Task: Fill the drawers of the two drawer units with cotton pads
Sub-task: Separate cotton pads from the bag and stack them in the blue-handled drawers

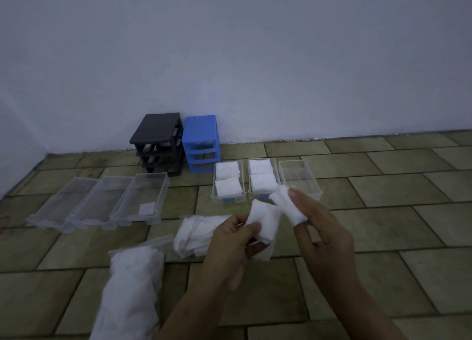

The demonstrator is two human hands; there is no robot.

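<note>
Head view shows both hands raised over the tiled floor [383,232], splitting a small batch of cotton pads. The left hand [229,240] is pinched shut on a wad of pads [263,224]; the right hand [324,227] is closed on a smaller bunch [286,204] between thumb and forefinger, likely peeled off as a portion sized to a drawer. That bunch hangs just before the empty third drawer [300,178], probably its destination.

Two drawers to that one's left, the first [227,181] and the second [263,178], already hold two stacks each. Three larger clear drawers [102,201] lie in a row on the left, apparently unfilled, one with a small white label. Drawers sit out on the floor so pads can be dropped in from above. The black unit [157,142] and blue unit [200,142] stand hollow against the wall [229,58].

A loose heap of pads [194,235] and a bagged supply [132,288] lie near the left forearm; nothing blocks the way to the empty drawer.
</note>
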